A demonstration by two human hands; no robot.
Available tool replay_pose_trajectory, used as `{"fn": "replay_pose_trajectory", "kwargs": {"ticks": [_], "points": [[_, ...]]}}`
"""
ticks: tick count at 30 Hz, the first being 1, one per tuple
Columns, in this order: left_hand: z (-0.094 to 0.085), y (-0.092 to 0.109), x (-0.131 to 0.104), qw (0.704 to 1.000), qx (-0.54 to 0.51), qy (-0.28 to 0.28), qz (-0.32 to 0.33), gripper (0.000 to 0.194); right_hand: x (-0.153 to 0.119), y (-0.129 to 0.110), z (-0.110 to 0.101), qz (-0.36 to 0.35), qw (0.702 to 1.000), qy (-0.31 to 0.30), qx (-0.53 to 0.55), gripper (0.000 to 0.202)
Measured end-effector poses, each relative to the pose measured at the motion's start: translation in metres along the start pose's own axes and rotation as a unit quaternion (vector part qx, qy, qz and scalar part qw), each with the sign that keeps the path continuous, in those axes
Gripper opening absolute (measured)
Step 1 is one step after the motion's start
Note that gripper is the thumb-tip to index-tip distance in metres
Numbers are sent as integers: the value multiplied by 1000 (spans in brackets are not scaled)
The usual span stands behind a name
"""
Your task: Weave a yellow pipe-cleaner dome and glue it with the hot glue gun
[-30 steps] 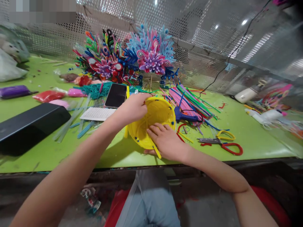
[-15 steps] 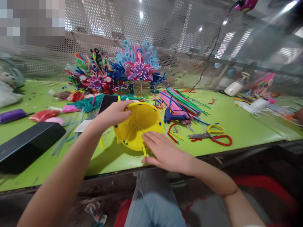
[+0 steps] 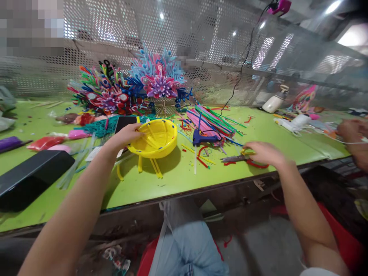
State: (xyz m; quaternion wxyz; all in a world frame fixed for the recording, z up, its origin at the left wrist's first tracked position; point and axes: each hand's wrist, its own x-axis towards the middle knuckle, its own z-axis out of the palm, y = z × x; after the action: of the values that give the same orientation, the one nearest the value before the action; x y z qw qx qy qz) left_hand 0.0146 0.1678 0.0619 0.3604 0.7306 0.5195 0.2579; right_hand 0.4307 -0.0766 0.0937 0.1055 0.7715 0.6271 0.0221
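A yellow bowl-shaped piece (image 3: 161, 147) with small blue dots around its rim is tilted above the green table. My left hand (image 3: 129, 135) grips its left rim, fingers partly inside. Yellow strips (image 3: 156, 168) hang below it. Further right, my right hand (image 3: 260, 152) is closed over the handles of the scissors (image 3: 234, 158), whose blades point left on the table. Between the two lies a blue glue gun (image 3: 205, 138) beside a bundle of colored pipe cleaners (image 3: 215, 122).
A black box (image 3: 34, 176) and bags of colored material (image 3: 47, 142) lie at the left. Colorful flower-like pieces (image 3: 162, 86) stand at the back. A white spray bottle (image 3: 274, 102) is back right. Another person's hand (image 3: 353, 130) shows at the right edge.
My right hand has left the yellow piece and moved right onto the scissors. The yellow piece, still in my left hand, has been lifted and tilted.
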Motion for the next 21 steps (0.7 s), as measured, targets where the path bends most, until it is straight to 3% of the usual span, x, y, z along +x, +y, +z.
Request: {"fn": "replay_pose_trajectory", "kwargs": {"ticks": [2, 7, 10, 14, 17, 21], "points": [[0, -3, -1, 999, -30, -22, -20, 17, -3, 18, 9, 25, 998, -57, 10, 41], [2, -4, -2, 995, -79, -36, -47, 21, 4, 36, 27, -27, 999, -25, 39, 37], [1, -3, -3, 995, -84, -33, -52, 22, 12, 33, 24, -42, 998, -38, 29, 41], [-1, 0, -2, 996, -76, -26, -43, 20, 9, 32, 12, -61, 995, -59, 49, 31], [-3, 2, 1, 1000, -13, -6, -20, 19, -4, 39, 12, -25, 992, -64, 109, 31], [-2, 4, 4, 998, 51, 21, 18, 26, -27, 53, 25, 1, 964, -74, 256, 30]]}}
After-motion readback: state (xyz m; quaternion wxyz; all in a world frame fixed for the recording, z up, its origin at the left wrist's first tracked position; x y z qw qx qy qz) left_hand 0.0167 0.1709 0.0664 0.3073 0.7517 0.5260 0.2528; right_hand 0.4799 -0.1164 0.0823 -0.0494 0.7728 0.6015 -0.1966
